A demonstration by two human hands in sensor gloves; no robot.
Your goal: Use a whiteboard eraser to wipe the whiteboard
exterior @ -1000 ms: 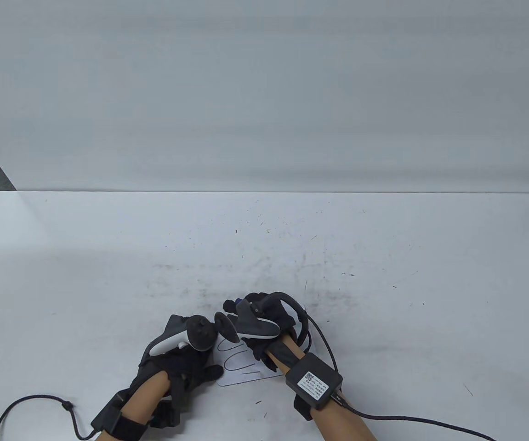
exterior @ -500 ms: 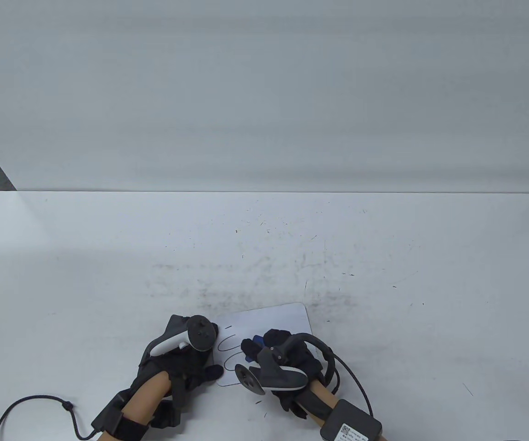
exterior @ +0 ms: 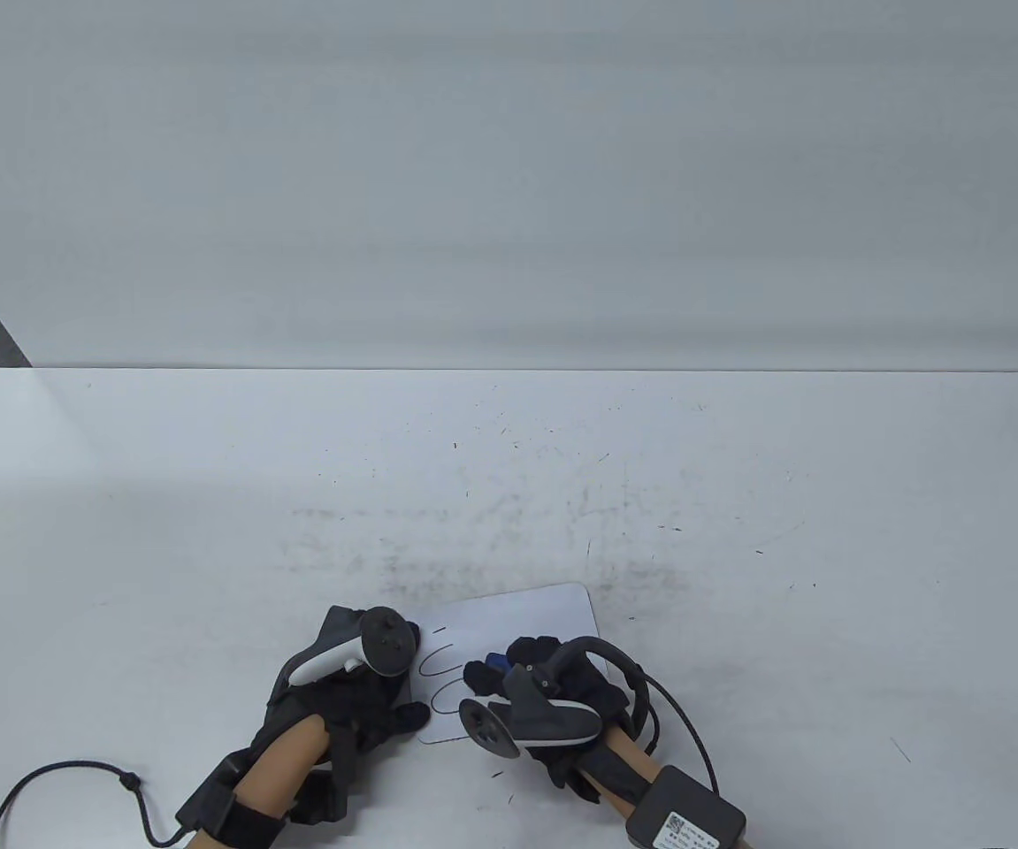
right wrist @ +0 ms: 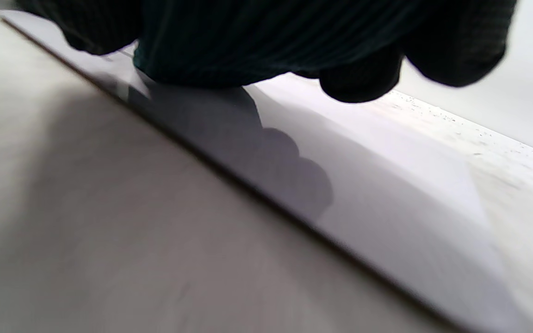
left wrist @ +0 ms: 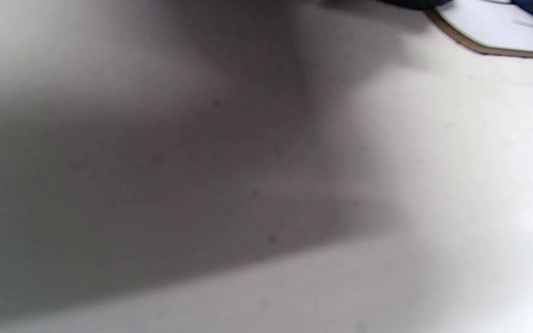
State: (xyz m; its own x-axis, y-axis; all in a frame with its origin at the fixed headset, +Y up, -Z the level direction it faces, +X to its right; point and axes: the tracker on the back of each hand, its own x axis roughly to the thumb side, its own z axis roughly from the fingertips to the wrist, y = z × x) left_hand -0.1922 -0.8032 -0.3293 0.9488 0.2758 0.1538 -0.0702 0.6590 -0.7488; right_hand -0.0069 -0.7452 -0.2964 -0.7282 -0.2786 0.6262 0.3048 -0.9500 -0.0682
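A small white whiteboard (exterior: 522, 619) lies on the table near the front edge, with black curved marker lines (exterior: 440, 672) on its left part. My right hand (exterior: 531, 676) holds a blue eraser (exterior: 494, 660) and presses it on the board's middle. In the right wrist view the dark eraser (right wrist: 229, 46) sits on the board (right wrist: 387, 185) under my gloved fingers (right wrist: 363, 83). My left hand (exterior: 358, 681) rests on the board's left edge, its fingers hidden under the tracker. The left wrist view shows only a corner of the board (left wrist: 502, 32).
The white table (exterior: 208, 531) carries grey smudges and small dark specks (exterior: 517, 522) beyond the board. A white backdrop (exterior: 509, 177) rises behind the table. Cables trail from both wrists at the front edge (exterior: 57, 778).
My right hand pulled the eraser from the board's far edge toward me, uncovering the far part of the board, then barely shifted. My left hand has not moved.
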